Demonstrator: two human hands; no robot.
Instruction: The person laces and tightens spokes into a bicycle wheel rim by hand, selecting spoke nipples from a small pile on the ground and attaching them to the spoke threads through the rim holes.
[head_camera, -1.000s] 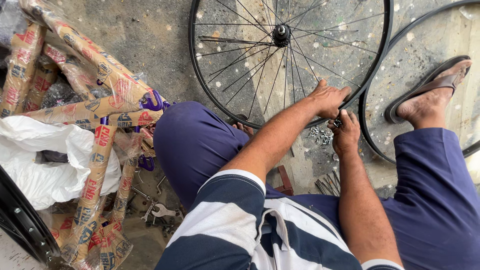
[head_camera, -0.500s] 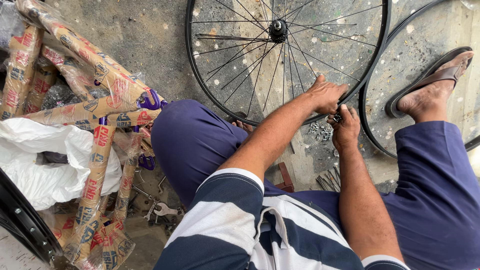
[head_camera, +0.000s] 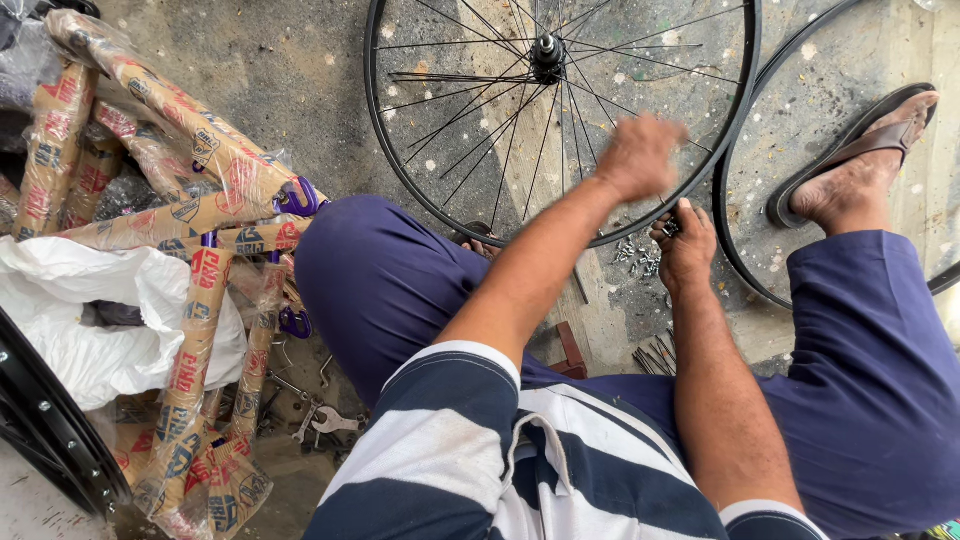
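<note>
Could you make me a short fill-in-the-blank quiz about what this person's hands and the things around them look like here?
1. The left hand, blurred, is over the rim of the spoked ____.
2. The right hand is beside a pile of small metal parts lying on the ____.
3. The foot at the upper right wears a ____.
4. The paper-wrapped frame lies partly on a white ____.

Missing words: wheel; floor; sandal; bag
</note>
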